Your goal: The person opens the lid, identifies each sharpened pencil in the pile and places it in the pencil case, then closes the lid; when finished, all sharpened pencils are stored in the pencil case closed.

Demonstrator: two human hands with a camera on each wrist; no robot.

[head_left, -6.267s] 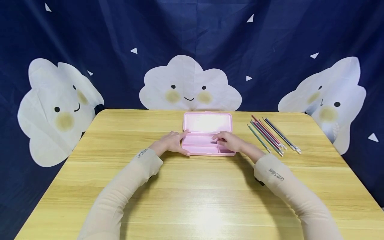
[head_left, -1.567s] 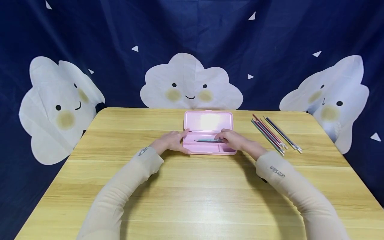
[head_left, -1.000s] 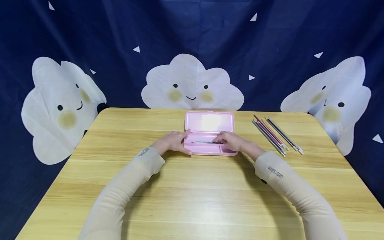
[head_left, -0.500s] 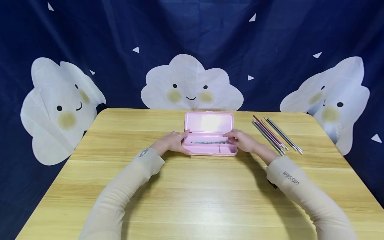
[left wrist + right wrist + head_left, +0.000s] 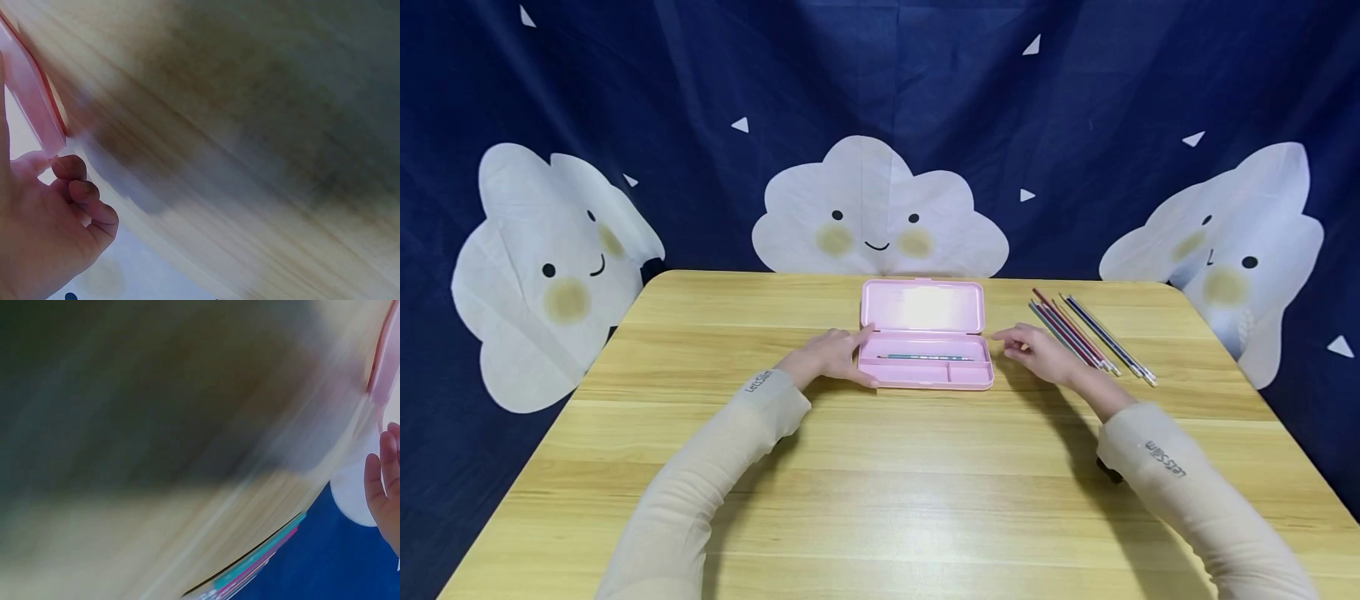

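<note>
A pink pencil case (image 5: 902,375) lies with its lid raised toward the back of the table. One teal pencil (image 5: 917,357) rests in the long rear compartment, its tip to the left. My left hand (image 5: 829,354) holds the case's left end between thumb and forefinger; in the left wrist view its other fingers (image 5: 103,219) curl beside the case corner. Between the case and the loose pencils (image 5: 1063,329), my right hand (image 5: 1037,350) hovers with loosely bent fingers and nothing in them. The right wrist view shows that hand (image 5: 389,487) only in part.
Several pencils, green, red and dark blue, lie slantwise at the right, eraser ends toward me. The front part of the case has a divider (image 5: 950,372). A dark blue cloud-print curtain (image 5: 880,75) hangs behind the wooden table (image 5: 880,483).
A teal pencil has come into the case. My right hand has let it go and moved right, out of the case. The left hand keeps its place.
</note>
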